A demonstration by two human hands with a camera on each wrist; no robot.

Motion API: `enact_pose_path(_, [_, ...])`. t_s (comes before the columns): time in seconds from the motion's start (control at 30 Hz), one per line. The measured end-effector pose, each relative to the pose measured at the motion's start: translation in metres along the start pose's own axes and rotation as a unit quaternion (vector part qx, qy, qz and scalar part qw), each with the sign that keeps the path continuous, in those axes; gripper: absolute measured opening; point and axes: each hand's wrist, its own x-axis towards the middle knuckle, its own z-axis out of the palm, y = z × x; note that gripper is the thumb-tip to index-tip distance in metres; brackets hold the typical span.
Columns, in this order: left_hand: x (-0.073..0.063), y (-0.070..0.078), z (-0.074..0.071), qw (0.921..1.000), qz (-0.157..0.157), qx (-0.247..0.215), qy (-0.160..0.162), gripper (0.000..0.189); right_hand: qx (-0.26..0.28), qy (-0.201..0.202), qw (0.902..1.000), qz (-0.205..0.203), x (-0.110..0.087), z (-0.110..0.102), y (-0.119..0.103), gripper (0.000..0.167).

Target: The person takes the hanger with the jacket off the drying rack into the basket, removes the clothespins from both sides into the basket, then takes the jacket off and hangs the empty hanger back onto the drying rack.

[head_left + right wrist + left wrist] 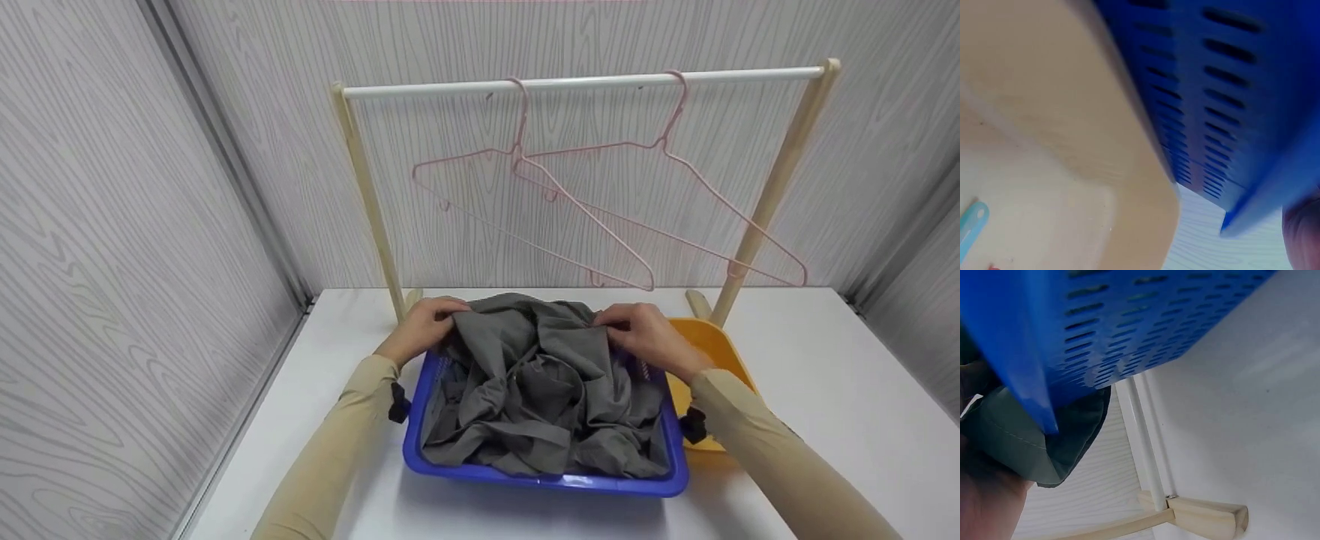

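Observation:
Dark grey cloth point(525, 390), a crumpled garment or garments, fills the blue basket point(547, 484). At the basket's far left corner my left hand point(426, 326) pinches an edge of the cloth between thumb and fingers. My right hand point(643, 334) pinches another part near the far right corner. The cloth between the hands is bunched and slightly raised. In the left wrist view a stitched hem of the cloth point(1010, 433) hangs over the rim of the slotted basket point(1129, 332). The right wrist view shows only a sliver of that hand point(1303, 233), beside the basket wall point(1213, 112).
Behind the basket stands a wooden rack with a white rail point(585, 84). Two pink hangers point(577, 199) hang from it. A yellow bin point(720, 349) stands right of the basket, partly under my right arm; a light blue handle point(972, 228) lies inside.

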Motion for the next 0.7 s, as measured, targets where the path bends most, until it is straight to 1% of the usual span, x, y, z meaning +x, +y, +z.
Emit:
enact_pose_path(0.13, [-0.004, 0.003, -0.004, 0.9988, -0.021, -0.041, 0.013, 0.025, 0.026, 0.014, 0.9982, 0.053, -0.005, -0.009, -0.006, 0.017])
enact_pose_path(0.2, [-0.006, 0.006, -0.006, 0.9983, -0.021, -0.054, 0.012, 0.023, 0.052, 0.016, 0.996, 0.071, -0.008, -0.012, -0.008, 0.016])
enact_pose_path(0.3, [-0.009, 0.009, -0.008, 0.9977, -0.012, -0.067, 0.001, 0.021, 0.096, 0.016, 0.9921, 0.079, -0.012, -0.015, -0.009, 0.015])
enact_pose_path(0.43, [-0.019, 0.009, -0.008, 0.995, -0.004, -0.094, -0.033, 0.018, 0.167, 0.011, 0.9821, 0.088, -0.022, -0.017, -0.008, 0.015])
enact_pose_path(0.5, [-0.023, 0.01, -0.008, 0.9928, -0.009, -0.111, -0.045, 0.018, 0.194, 0.008, 0.9758, 0.1, -0.027, -0.018, -0.007, 0.016])
enact_pose_path(0.6, [-0.027, 0.012, -0.006, 0.9913, -0.018, -0.123, -0.044, 0.02, 0.226, 0.001, 0.9664, 0.122, -0.033, -0.021, -0.005, 0.018])
enact_pose_path(0.7, [-0.029, 0.015, -0.003, 0.993, -0.009, -0.111, -0.039, 0.018, 0.236, -0.01, 0.9613, 0.142, -0.04, -0.022, -0.004, 0.02])
